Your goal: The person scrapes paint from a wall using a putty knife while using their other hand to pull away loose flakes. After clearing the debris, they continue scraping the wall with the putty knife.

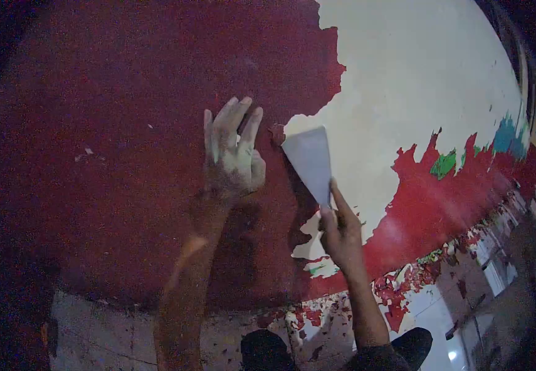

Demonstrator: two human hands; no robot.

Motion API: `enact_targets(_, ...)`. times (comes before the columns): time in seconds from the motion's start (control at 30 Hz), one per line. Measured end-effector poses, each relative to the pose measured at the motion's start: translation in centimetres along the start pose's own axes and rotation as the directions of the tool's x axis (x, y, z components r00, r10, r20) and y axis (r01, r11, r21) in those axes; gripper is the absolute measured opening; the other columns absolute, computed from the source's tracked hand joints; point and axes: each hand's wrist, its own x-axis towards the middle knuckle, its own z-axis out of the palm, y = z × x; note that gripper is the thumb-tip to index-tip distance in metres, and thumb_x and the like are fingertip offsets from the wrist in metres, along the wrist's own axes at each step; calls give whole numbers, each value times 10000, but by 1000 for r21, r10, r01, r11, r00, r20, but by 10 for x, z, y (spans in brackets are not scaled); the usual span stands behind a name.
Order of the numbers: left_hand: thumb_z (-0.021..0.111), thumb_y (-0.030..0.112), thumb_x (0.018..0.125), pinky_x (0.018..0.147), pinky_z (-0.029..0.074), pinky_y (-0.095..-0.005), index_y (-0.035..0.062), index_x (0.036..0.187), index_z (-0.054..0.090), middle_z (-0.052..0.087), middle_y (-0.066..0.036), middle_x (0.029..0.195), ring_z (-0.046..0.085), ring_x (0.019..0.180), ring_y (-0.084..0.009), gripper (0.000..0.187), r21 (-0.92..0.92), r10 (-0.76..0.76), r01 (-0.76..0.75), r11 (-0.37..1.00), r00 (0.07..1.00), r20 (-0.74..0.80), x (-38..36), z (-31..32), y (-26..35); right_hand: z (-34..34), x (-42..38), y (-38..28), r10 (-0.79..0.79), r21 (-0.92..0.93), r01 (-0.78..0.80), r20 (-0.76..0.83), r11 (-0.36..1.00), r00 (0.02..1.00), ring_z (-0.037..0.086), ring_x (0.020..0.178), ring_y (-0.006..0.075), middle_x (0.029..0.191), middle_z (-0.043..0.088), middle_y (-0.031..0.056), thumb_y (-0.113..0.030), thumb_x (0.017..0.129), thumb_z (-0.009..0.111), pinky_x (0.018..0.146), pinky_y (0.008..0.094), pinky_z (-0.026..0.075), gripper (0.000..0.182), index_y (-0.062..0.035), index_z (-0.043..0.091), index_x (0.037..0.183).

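My right hand (pixel 342 236) is wrapped round the lower end of a wide scraper (pixel 311 157). The blade points up and slightly left, with its flat edge at the border between dark red paint (pixel 126 154) and a bare cream surface (pixel 416 74). At the blade's left corner a small flap of red paint (pixel 277 134) stands out. To the left of the scraper, my left hand (pixel 236 151) is raised against the red surface, its fingers apart and slightly bent, holding nothing. Whether it touches the surface I cannot tell.
Brighter red paint (pixel 428 204) with jagged edges and a green patch (pixel 444 165) lies at the right. Paint flakes (pixel 397 300) litter the tiled floor (pixel 107 331) along the wall's foot. Two dark shoes (pixel 265 351) show at the bottom.
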Motion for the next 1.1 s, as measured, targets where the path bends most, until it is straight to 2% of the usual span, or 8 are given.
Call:
enact_targets(0.1,314,298,869,1084,139,-578,4,1258,492,459,-173,1312,384,1275,-337,519,-16,-28,27,1000,998,-61,1,4,4,25,11,-6,-145,65,149,-68,987,987,563,1097,274,1209,556,249,-176,937,484,899,354,444,492,-44,346,1390)
enact_targets(0.17,329,275,854,1088,132,-575,-3,1259,488,458,-175,1313,383,1276,-336,516,-10,-48,47,999,996,-81,1,4,5,35,16,-7,-338,104,354,-142,930,930,557,1104,287,1229,544,246,-180,942,476,905,357,439,489,-46,342,1393)
enact_targets(0.2,336,263,846,1089,129,-574,-6,1260,486,455,-175,1317,381,1278,-335,516,-9,-49,48,999,996,-79,0,5,3,33,13,-2,-396,-7,400,-155,917,905,620,964,238,1156,596,217,-182,950,465,809,324,485,498,-57,318,1409)
enact_targets(0.3,353,225,823,1091,124,-575,-10,1261,483,446,-174,1326,378,1279,-336,514,-5,-61,61,998,997,-51,2,2,3,1,-26,-1,145,226,-162,92,961,985,584,762,127,1021,626,145,-171,951,459,670,259,487,512,-59,293,1423)
enact_targets(0.33,358,212,815,1090,123,-576,-11,1261,482,443,-174,1328,378,1279,-337,514,-4,-71,71,997,997,-38,2,0,4,1,-33,12,132,229,-140,52,963,990,473,657,57,912,605,81,-160,951,452,578,208,442,523,-52,274,1430)
enact_targets(0.53,363,190,810,1082,124,-594,-16,1274,462,421,-198,1334,371,1277,-359,517,-7,-34,34,999,999,-26,2,2,2,34,3,-25,-31,258,49,-75,965,997,543,787,131,1035,600,153,-165,953,436,719,263,473,520,-12,270,1421)
enact_targets(0.73,378,191,813,1076,127,-600,-20,1267,470,422,-200,1328,375,1274,-348,509,3,-23,23,1000,999,38,1,-4,3,26,-22,-11,33,270,-25,-23,962,999,467,1212,266,1335,447,240,-203,957,437,988,343,375,523,11,276,1406)
enact_targets(1.1,416,152,708,1064,175,-627,3,1280,482,403,-185,1323,360,1269,-352,594,-2,-17,17,1000,1000,-1,1,2,1,15,-14,-5,0,149,-5,35,989,999,524,1144,260,1269,507,227,-159,935,473,933,344,430,520,-23,300,1407)
